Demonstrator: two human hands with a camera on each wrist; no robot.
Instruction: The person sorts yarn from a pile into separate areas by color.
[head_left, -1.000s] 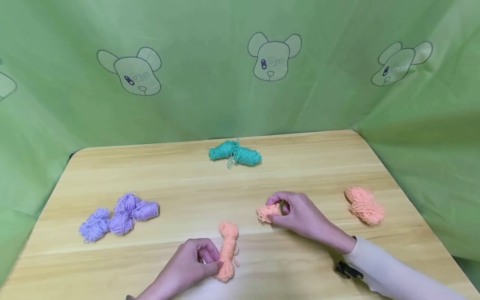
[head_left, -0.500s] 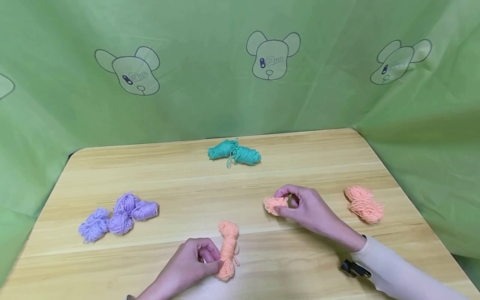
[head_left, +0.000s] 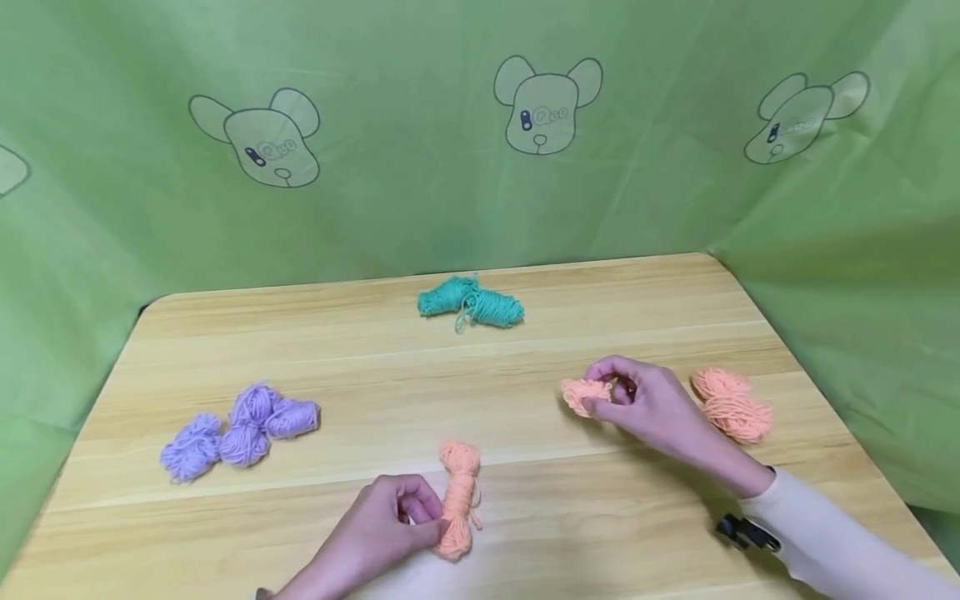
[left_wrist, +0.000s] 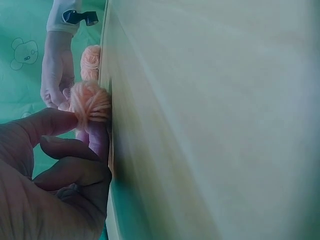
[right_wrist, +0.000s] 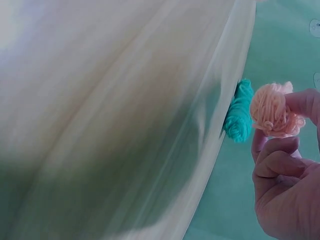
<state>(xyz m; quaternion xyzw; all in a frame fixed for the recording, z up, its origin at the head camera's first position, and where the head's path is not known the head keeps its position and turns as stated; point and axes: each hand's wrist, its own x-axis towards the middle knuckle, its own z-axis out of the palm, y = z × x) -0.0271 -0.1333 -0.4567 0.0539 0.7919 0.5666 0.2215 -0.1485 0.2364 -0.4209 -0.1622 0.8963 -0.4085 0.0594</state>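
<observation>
My left hand (head_left: 382, 525) pinches the near end of a long peach yarn skein (head_left: 461, 492), which lies lengthwise on the table, tied narrow at its middle with a loose tail on its right side. In the left wrist view, thumb and fingers meet around the end of that skein (left_wrist: 90, 102). Farther right, my right hand (head_left: 656, 412) grips a smaller peach yarn skein (head_left: 579, 395) between thumb and fingertips, over the table with a shadow beneath. The right wrist view has this small skein (right_wrist: 272, 111) in the fingers, overlapping teal yarn (right_wrist: 240, 115) behind it.
More peach yarn (head_left: 737, 408) lies at the right, close behind my right wrist. Several purple yarn skeins (head_left: 243, 443) are bunched at the left. Two teal skeins (head_left: 495, 308) rest near the back edge of the wooden table (head_left: 360, 358). Green cloth (head_left: 405, 200) hangs around it.
My right hand has carried the small peach skein to the right and slightly back, toward the other peach yarn. My left hand stays on the long skein.
</observation>
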